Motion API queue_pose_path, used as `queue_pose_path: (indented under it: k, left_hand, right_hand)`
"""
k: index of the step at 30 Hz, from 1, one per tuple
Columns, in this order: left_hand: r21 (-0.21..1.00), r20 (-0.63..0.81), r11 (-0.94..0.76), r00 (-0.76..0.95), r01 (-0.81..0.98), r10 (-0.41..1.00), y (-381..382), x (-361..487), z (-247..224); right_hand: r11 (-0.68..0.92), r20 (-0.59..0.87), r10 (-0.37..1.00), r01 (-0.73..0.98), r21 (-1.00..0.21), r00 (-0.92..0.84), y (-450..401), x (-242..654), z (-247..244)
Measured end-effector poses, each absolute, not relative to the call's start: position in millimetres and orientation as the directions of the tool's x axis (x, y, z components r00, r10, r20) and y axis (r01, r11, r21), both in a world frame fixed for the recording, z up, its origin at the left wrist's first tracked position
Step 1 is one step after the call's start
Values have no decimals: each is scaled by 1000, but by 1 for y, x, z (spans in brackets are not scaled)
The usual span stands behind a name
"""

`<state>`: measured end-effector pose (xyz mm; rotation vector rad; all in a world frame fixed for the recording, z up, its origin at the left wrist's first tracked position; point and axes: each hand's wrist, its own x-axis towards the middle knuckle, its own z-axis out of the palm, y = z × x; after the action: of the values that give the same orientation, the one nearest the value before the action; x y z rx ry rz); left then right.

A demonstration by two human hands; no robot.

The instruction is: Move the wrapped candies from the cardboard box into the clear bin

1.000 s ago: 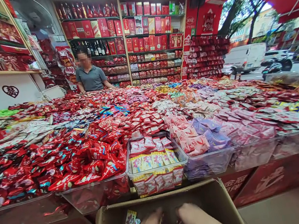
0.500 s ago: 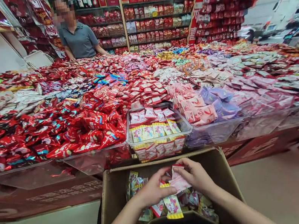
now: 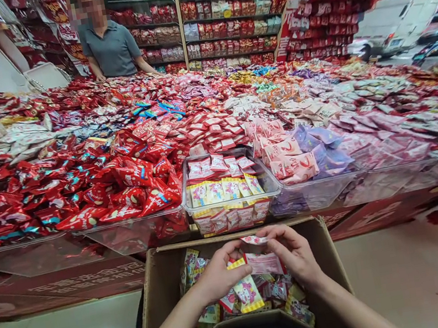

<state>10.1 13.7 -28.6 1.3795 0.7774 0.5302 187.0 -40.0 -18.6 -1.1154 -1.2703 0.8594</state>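
Note:
Over an open cardboard box (image 3: 336, 262), my left hand (image 3: 221, 275) is closed on a yellow-edged candy packet (image 3: 248, 292) with a cartoon figure, which hangs below its thumb. My right hand (image 3: 297, 254) is closed, its thumb and fingers on a pink-and-white candy packet (image 3: 253, 240) that spans to my left fingertips. Just beneath it, a pale pink candy packet (image 3: 264, 263) lies between the hands; which hand bears it I cannot tell. Inside the box are several loose candy packets (image 3: 210, 314), partly hidden by my hands.
Ahead stands a clear plastic tub (image 3: 233, 203) with rows of yellow and red-white packets. Red packets (image 3: 133, 181) are heaped to its left, pink and purple packets (image 3: 292, 165) to its right. A person (image 3: 111, 50) stands behind the display, before stocked shelves (image 3: 230, 28).
The pink packet between my hands has turned flatter, and a second packet now shows above it at my fingertips. My right hand has shifted slightly right. The view has tilted a little.

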Motion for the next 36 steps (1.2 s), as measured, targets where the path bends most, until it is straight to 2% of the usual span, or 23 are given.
queue_pose_path:
  k: [5, 14, 17, 20, 22, 24, 29, 32, 36]
  left_hand:
    - [993, -118, 100, 668, 65, 735, 11, 14, -20]
    - [981, -109, -25, 659, 191, 744, 8, 13, -20]
    - [981, -114, -21, 667, 191, 737, 8, 12, -17]
    - [986, -63, -58, 679, 154, 732, 7, 11, -14]
    - [981, -18, -120, 686, 153, 727, 6, 11, -14]
    - [970, 3, -173, 702, 172, 712, 5, 12, -15]
    - [954, -2, -213, 712, 213, 702, 1, 14, -19]
    - [965, -10, -179, 711, 190, 703, 0, 14, -16]
    - [988, -17, -97, 696, 124, 718, 1, 15, -12]
  right_hand:
    - [349, 361, 933, 248, -904, 2, -41, 188, -15]
    - [398, 387, 915, 419, -816, -115, -39, 182, -17]
    - [363, 372, 926, 399, -842, -57, -40, 179, -23]
    - [314, 358, 927, 285, -906, 115, -38, 178, -29]
    - [302, 363, 910, 280, -911, 200, -36, 180, -30]
    - [305, 402, 898, 406, -862, 178, -36, 182, -29]
    - [350, 493, 870, 707, -615, -1, -38, 178, -25]
    - [343, 488, 872, 772, -535, -50, -39, 175, -23]
    - [388, 451, 882, 753, -531, -135, -42, 174, -21]
